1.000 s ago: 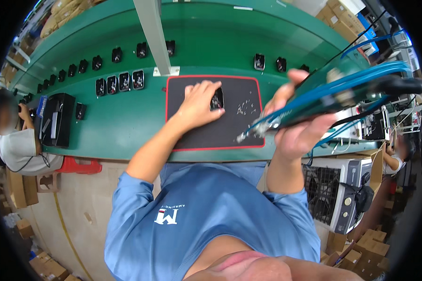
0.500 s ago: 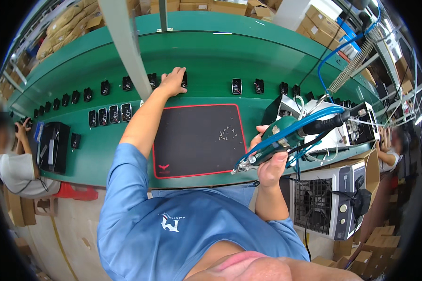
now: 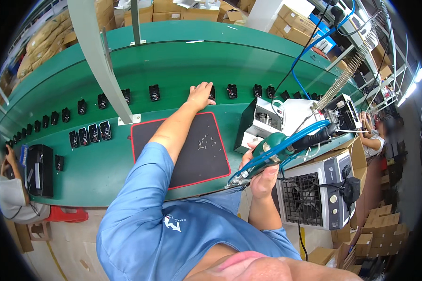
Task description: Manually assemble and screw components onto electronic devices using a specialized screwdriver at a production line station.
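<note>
Green tool [image 3: 277, 139] clamped between right fingers [image 3: 269, 173]; black part [image 3: 213, 92] right of left fingers [image 3: 204, 86], cannot tell if clamped.

Left of my left fingers [image 3: 204, 87] the desk [image 3: 177, 91] runs open to one black part [image 3: 154, 92] — then the upright post [image 3: 96, 56] blocks. Right of the mat [image 3: 192, 161], the boxy machine [image 3: 249, 124] and my hose-laden tool [image 3: 273, 144] crowd the way.

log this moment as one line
left hand: at black part | right hand: holding green tool | black mat: scattered pale bits on it
</note>
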`<action>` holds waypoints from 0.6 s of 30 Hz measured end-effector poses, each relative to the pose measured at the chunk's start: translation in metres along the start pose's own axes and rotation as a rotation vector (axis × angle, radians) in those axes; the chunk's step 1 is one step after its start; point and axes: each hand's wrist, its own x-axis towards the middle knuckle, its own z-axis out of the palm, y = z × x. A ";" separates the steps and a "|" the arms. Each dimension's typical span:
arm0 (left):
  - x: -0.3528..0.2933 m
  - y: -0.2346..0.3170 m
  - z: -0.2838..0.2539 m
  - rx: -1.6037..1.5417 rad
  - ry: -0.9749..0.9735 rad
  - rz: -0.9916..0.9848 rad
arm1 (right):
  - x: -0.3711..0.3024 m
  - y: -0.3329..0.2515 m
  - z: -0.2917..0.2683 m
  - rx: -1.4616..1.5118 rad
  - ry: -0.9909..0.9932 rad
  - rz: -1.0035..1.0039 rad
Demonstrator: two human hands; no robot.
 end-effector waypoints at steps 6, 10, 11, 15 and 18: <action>-0.088 0.002 -0.056 -0.246 0.135 0.102 | 0.000 0.004 -0.004 0.078 -0.024 0.038; -0.216 0.024 -0.085 -0.293 0.063 0.055 | 0.018 0.022 0.027 0.206 -0.025 -0.057; -0.241 0.030 -0.084 -0.296 0.057 0.033 | 0.027 0.024 0.035 0.225 -0.121 -0.050; -0.289 0.048 -0.077 -0.296 0.171 -0.033 | 0.044 0.022 0.087 0.180 -0.133 -0.102; -0.294 0.049 -0.082 -0.346 0.146 -0.040 | 0.040 0.015 0.105 0.089 -0.197 -0.109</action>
